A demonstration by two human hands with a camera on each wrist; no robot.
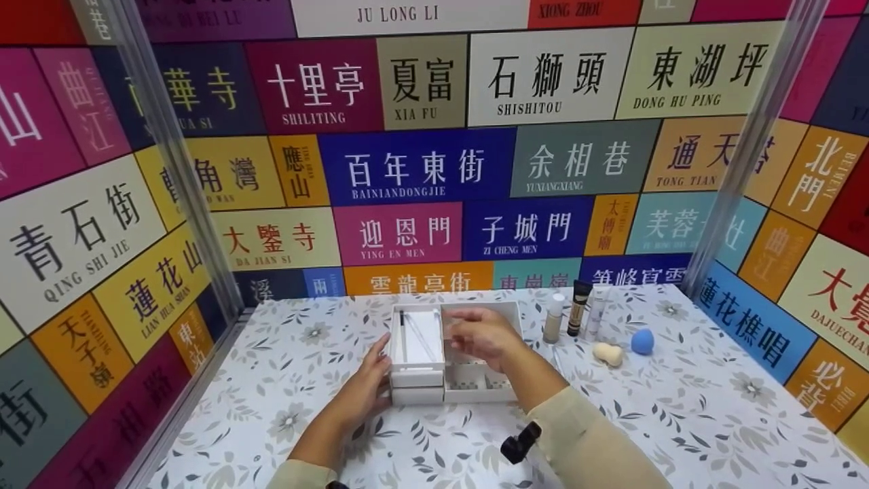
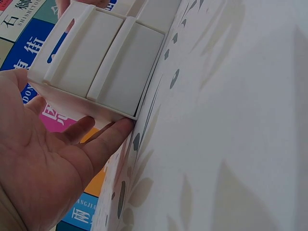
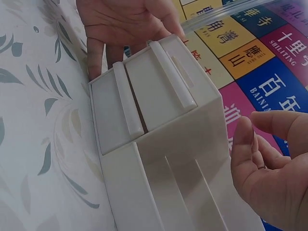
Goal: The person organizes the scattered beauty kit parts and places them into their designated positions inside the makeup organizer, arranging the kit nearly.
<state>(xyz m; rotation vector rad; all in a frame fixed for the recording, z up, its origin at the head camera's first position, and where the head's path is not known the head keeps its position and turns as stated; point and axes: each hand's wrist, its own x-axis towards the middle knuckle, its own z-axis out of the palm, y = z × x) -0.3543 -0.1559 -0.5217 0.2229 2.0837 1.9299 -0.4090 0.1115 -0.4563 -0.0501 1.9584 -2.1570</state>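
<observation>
White box [image 1: 417,395] sits on the bench [image 1: 237,421], sticks [image 1: 403,336] inside its left part. The left hand [image 1: 372,370] touches its left side, fingers straight; the right hand's [image 1: 485,333] fingers, nearly together, look empty above it. Maybe it's being filled; next means reaching right for sponges [image 1: 641,342] without bumping tall bottles [image 1: 552,326].

1. Head: high, farthest, facing twelve o'clock and down at the white organizer [image 1: 417,396].
2. Left wrist: close, rolled, from its seven o'clock.
3. Right wrist: close, from five o'clock, sharing the drawer fronts [image 3: 110,106].
</observation>
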